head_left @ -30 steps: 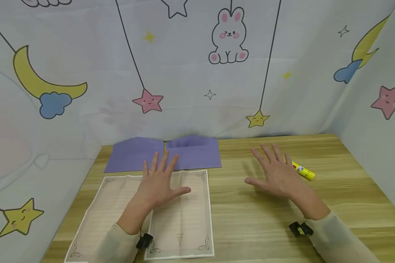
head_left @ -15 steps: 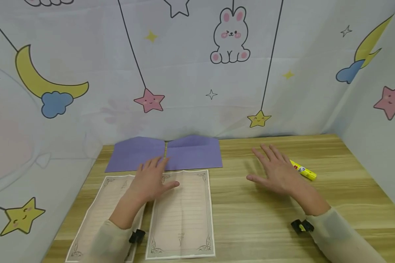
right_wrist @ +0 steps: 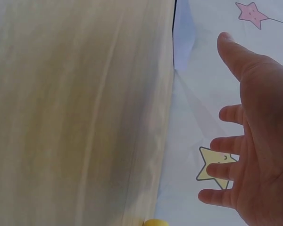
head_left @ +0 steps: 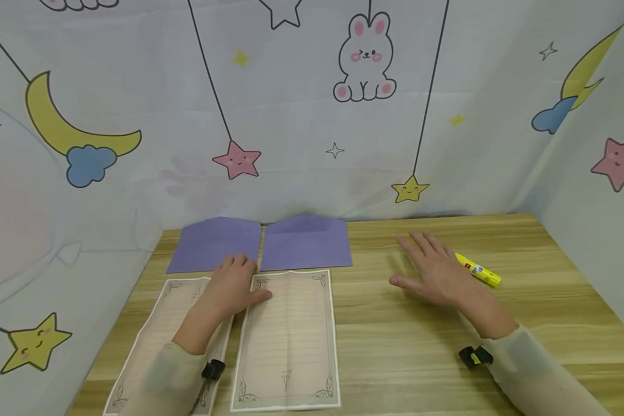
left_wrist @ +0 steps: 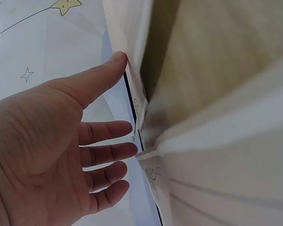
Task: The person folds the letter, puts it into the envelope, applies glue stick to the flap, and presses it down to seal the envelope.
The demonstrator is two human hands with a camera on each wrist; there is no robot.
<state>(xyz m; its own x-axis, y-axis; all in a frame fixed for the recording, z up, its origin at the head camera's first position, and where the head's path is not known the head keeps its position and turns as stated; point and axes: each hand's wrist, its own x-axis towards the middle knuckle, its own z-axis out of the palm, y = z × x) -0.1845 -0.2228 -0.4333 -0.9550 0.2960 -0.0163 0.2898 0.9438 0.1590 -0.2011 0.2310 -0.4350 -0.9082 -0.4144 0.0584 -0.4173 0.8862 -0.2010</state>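
My left hand (head_left: 227,292) is over the gap between two cream sheets of lined letter paper, its fingers lightly bent. In the left wrist view nothing lies in that palm, and the thumb (left_wrist: 101,77) is close to a paper edge. One sheet (head_left: 161,323) lies to the left, partly under the arm; the other sheet (head_left: 286,335), creased down its middle, lies to the right. Spread and holding nothing, my right hand (head_left: 439,277) hovers over the table beside a yellow tube (head_left: 479,271) that looks like a glue stick.
Two purple envelopes, a left one (head_left: 215,245) and a right one (head_left: 307,245), lie side by side at the table's back edge with flaps raised. The wood-grain table (head_left: 395,358) meets a white printed cloth (head_left: 301,115) at the back and sides.
My left hand has lowered and drawn back left toward the sheets, its fingers bending from a wide spread. The right hand has barely shifted, its fingers slightly less spread.
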